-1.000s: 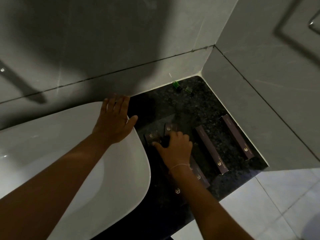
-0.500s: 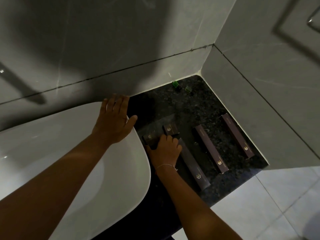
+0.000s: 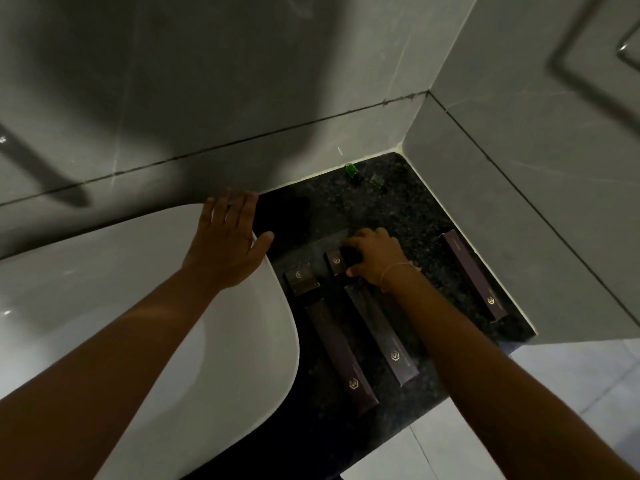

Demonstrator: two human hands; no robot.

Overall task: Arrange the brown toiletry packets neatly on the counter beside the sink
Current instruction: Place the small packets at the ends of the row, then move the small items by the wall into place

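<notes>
Dim, grainy view, broad soft shadows across the grey wall (image 3: 207, 81), wide-angle bending at edges, dark counter (image 3: 398, 209) murky

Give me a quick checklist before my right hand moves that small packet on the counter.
1. Right hand on the small packet: ok, fingers curl over its far end; whether it is gripped, cannot tell.
2. Left hand out of the way: ok, flat on the sink rim, apart from the packets.
3. Other small packet clear: ok, it lies beside, with a gap.
4. Two long packets near the sink lined up: ok, roughly parallel.
5. Long packet by the wall matches the row: not ok, set well apart.
6. Green bottles clear of the work: ok, back in the corner.
</notes>
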